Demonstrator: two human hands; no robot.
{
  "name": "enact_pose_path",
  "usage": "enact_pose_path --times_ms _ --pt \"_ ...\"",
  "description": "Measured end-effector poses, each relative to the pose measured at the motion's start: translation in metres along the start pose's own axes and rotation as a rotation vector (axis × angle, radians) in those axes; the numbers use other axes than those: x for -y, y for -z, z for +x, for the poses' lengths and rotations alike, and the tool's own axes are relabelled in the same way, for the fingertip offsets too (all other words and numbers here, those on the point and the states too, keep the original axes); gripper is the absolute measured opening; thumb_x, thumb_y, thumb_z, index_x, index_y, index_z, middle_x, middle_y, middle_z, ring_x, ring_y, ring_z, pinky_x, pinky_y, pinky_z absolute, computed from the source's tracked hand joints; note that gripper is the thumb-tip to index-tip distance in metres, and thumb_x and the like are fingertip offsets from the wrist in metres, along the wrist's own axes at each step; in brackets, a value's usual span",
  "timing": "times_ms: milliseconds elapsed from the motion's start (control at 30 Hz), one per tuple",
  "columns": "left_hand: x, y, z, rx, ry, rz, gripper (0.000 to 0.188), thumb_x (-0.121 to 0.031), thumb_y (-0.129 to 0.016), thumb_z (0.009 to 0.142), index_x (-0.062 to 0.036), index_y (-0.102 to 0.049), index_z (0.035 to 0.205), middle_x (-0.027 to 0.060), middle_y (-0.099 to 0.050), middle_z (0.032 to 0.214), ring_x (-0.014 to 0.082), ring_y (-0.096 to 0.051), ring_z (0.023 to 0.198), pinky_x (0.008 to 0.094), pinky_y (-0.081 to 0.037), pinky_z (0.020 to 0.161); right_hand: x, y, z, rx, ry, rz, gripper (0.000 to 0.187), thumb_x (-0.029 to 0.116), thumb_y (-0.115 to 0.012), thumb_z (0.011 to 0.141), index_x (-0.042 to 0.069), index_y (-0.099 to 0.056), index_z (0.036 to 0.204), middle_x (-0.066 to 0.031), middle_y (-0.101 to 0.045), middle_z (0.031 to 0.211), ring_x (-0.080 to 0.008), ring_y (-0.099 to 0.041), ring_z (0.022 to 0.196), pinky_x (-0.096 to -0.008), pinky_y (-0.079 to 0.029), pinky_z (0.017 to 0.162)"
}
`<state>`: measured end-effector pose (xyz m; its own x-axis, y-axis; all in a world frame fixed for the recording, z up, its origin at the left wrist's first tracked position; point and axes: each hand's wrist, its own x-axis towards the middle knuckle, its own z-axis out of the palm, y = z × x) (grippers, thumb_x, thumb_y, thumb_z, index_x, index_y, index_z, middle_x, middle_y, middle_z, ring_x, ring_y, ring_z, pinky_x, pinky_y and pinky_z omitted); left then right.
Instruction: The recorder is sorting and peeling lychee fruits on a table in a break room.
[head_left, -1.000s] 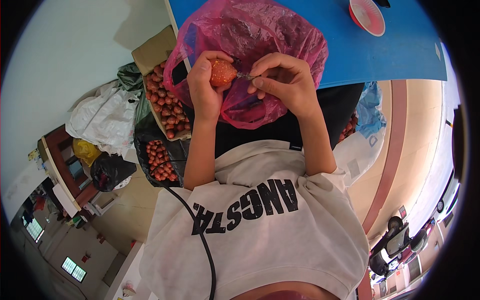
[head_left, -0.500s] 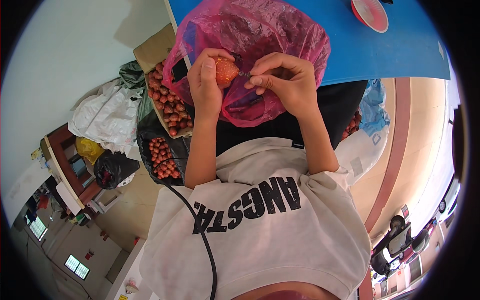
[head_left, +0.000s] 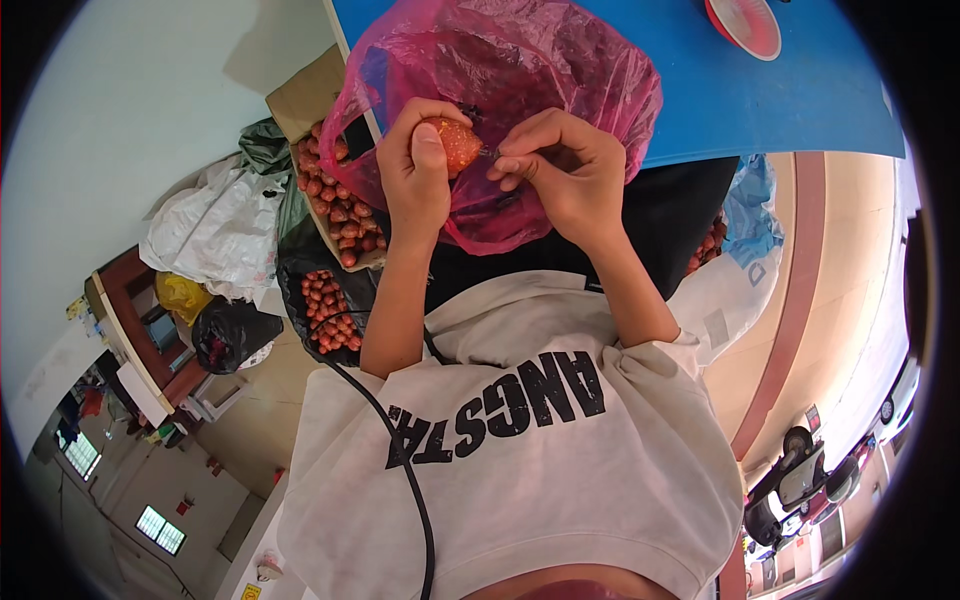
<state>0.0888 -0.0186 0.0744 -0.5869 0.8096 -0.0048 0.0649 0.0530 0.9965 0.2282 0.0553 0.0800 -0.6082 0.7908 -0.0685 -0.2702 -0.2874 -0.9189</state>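
Note:
My left hand (head_left: 417, 178) is closed round an orange-red, speckled ball (head_left: 458, 148) that looks like an ornament, thumb across its near side. The ball's narrow end points right. At that end my right hand (head_left: 565, 170) pinches a tiny thin piece between thumb and forefinger; it is too small to name. Both hands are over the mouth of a translucent pink plastic bag (head_left: 590, 70), which lies open across my lap and the table edge. What lies inside the bag is hard to make out through the film.
The blue table (head_left: 780, 110) carries a red and white bowl (head_left: 745, 25) at far right. Left of me stand a cardboard box (head_left: 310, 90) of similar red balls (head_left: 345, 215) and a black bag (head_left: 293, 265) holding more. A white sack (head_left: 745, 290) is on the right. A black cable (head_left: 405, 450) runs down my shirt.
The ball has turned slightly in my left hand and its thumb has shifted. My right hand has moved a little left, still pinching at the ball's end.

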Motion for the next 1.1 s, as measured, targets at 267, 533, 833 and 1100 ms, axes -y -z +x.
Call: enact_pose_path --times_ms 267,533,833,1100 --pt "0.0005 -0.0042 0.0023 0.031 -0.048 0.054 0.032 -0.027 -0.043 0.091 -0.0017 -0.063 0.09 0.0062 -0.063 0.083 0.0134 -0.049 0.069 0.024 -0.039 0.067 -0.0011 -0.0031 -0.002 0.001 0.033 0.013 0.014 -0.017 -0.06 0.079 -0.004 -0.063 0.079 -0.0113 -0.066 0.083 -0.0164 -0.064 0.066 -0.0225 -0.055 0.06" --pt "0.0061 -0.0023 0.0066 0.009 -0.026 -0.089 0.033 -0.026 -0.042 0.09 -0.0013 -0.063 0.09 0.0069 -0.064 0.085 0.0138 -0.05 0.072 0.0244 -0.039 0.068 0.0001 -0.0023 0.001 -0.036 -0.024 0.078 0.013 -0.017 -0.06 0.08 -0.004 -0.063 0.08 -0.0115 -0.066 0.083 -0.0164 -0.064 0.067 -0.0229 -0.055 0.06" --pt "0.0029 -0.0046 0.0055 0.017 0.013 0.005 0.036 -0.028 -0.04 0.089 -0.001 -0.063 0.089 0.0072 -0.064 0.086 0.0135 -0.048 0.072 0.0248 -0.039 0.07 -0.0037 0.0014 0.0016 0.002 0.001 0.061 0.011 -0.015 -0.064 0.082 -0.005 -0.061 0.081 -0.0134 -0.063 0.088 -0.0192 -0.065 0.067 -0.0239 -0.056 0.059" --pt "0.0078 -0.0023 0.0044 0.034 0.018 -0.066 0.034 -0.027 -0.04 0.089 -0.0012 -0.063 0.089 0.0064 -0.063 0.085 0.0126 -0.047 0.07 0.0243 -0.038 0.067 -0.0021 0.0005 0.0024 -0.017 -0.008 0.055 0.015 -0.018 -0.056 0.08 -0.004 -0.061 0.08 -0.0111 -0.066 0.082 -0.0157 -0.064 0.067 -0.0229 -0.055 0.061"
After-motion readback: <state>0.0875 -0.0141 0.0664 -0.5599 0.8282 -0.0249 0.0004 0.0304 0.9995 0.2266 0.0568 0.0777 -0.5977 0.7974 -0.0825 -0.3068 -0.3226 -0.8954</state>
